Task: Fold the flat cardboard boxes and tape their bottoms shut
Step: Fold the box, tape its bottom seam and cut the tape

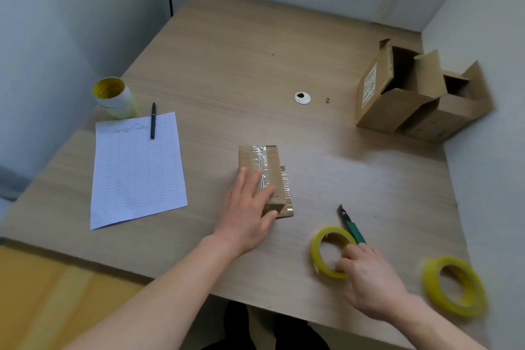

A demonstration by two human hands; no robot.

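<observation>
A small brown cardboard box (271, 162) stands on the wooden table (227, 65) with its bottom up and clear tape along the seam. My left hand (250, 213) lies flat on its near end, fingers straight, thumb against the front side. My right hand (369, 278) is at a yellow tape roll (319, 247) lying flat on the table; its fingers curl over the roll's near right rim and touch a green utility knife (352, 227). Whether it grips either one I cannot tell.
A second yellow tape roll (454, 287) lies at the near right edge. Two folded open boxes (397, 105) stand at the far right. A lined sheet (136, 167) with a pen (153, 121) and a label roll (113, 96) sit at the left.
</observation>
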